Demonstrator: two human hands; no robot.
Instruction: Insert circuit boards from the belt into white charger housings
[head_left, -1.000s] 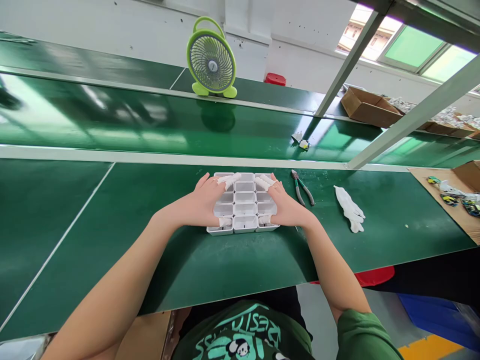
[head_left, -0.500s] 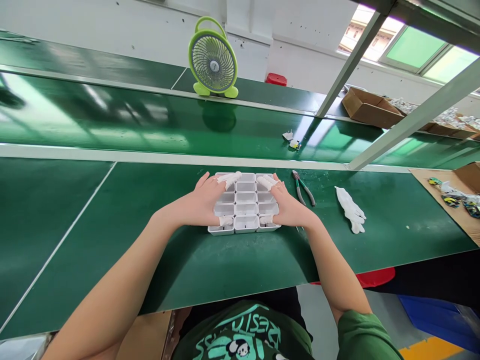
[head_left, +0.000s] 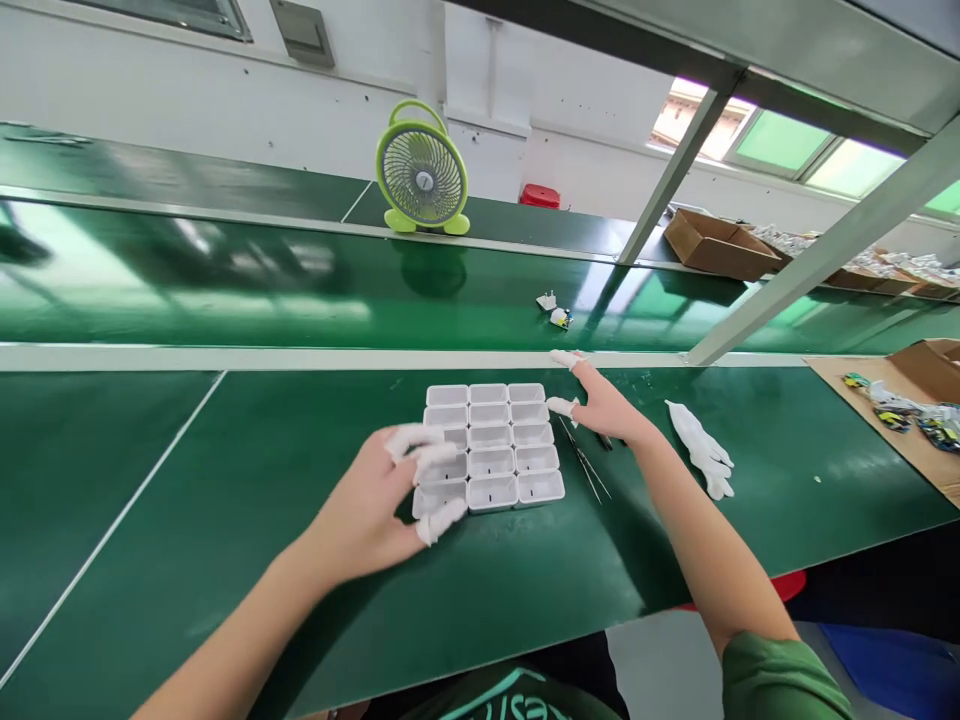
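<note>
A block of white small bins point(head_left: 491, 463) in rows sits on the green bench, with tiny dark pieces in some of the nearer ones. Over its left side hovers my left hand point(head_left: 382, 500), fingers apart and white covers on the fingertips; whether it touches the bins I cannot tell. Beyond the right edge of the bins, my right hand point(head_left: 606, 402) is spread, holding nothing, with white covers on thumb and finger. Metal tweezers point(head_left: 583, 462) lie beside the bins, below that hand. The pliers point(head_left: 604, 440) are mostly hidden under it.
A white glove point(head_left: 700, 448) lies right of my right arm. Cardboard point(head_left: 847, 385) with small electronic parts is at the far right. Behind stand a green fan point(head_left: 424, 175), small white parts point(head_left: 553, 311), a metal post point(head_left: 810, 265) and a cardboard box point(head_left: 720, 243).
Both hands have come off the sides of the bins. My left hand moved toward me, my right hand away to the right over the pliers. The head view tilted upward.
</note>
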